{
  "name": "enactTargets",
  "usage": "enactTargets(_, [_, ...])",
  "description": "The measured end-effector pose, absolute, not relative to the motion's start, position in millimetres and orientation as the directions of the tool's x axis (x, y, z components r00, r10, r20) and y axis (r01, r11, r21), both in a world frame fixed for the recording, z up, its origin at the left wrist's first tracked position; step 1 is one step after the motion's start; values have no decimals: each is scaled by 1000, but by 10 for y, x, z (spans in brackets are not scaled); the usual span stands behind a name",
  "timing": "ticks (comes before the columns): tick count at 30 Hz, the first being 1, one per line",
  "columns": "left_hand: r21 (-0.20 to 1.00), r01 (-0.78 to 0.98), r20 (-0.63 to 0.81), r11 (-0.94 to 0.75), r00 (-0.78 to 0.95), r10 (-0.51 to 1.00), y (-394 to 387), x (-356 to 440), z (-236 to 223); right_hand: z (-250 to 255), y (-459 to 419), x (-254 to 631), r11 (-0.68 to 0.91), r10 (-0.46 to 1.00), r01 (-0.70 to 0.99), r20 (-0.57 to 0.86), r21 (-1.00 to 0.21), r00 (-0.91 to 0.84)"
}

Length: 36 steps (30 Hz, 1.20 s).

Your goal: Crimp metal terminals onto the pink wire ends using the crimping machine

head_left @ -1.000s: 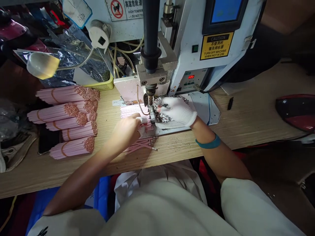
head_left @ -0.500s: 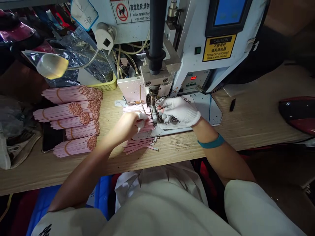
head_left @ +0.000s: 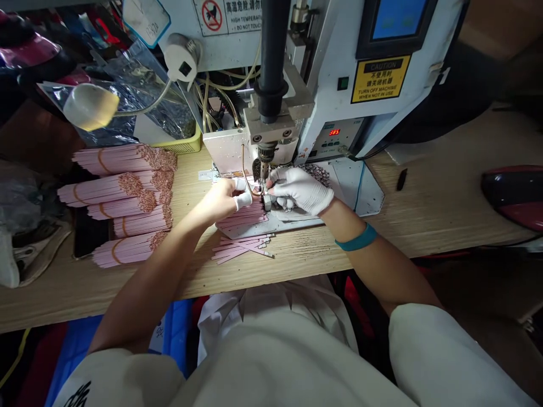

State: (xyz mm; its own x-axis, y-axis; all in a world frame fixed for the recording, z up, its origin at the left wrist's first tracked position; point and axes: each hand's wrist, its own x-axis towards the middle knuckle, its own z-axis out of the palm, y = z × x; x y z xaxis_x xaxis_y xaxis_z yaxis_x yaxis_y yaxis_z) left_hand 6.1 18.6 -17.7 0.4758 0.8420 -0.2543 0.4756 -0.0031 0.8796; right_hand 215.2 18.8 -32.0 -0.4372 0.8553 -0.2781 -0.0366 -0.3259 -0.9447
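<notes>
Row of pink strips (head_left: 250, 215): directly below nozzle (head_left: 263, 168), long axes left-right. Left hand (head_left: 221, 199) nearer, fingertips over row; closure cannot be confirmed. Right hand (head_left: 303, 191), gloved, beyond right ends, fingers bent beside nozzle; grip hidden.

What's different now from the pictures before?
The left hand moved forward over the pink strips. The right hand moved left, closer to the machine's metal tip. I can't tell if it grabbed or let go of anything. The tied bundles stayed put.
</notes>
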Motion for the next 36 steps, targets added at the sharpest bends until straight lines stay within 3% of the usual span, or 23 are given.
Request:
enactTargets(27, [785,610,-223,-108,442,869,201,123,-57,-280,184,2135,-366,857,-45,-318,-929,-405])
enactTargets(36, [824,561,-227,-79,454,861,175,42,-38,-248,180,2201,-296,871,-12,-265,-955,-415])
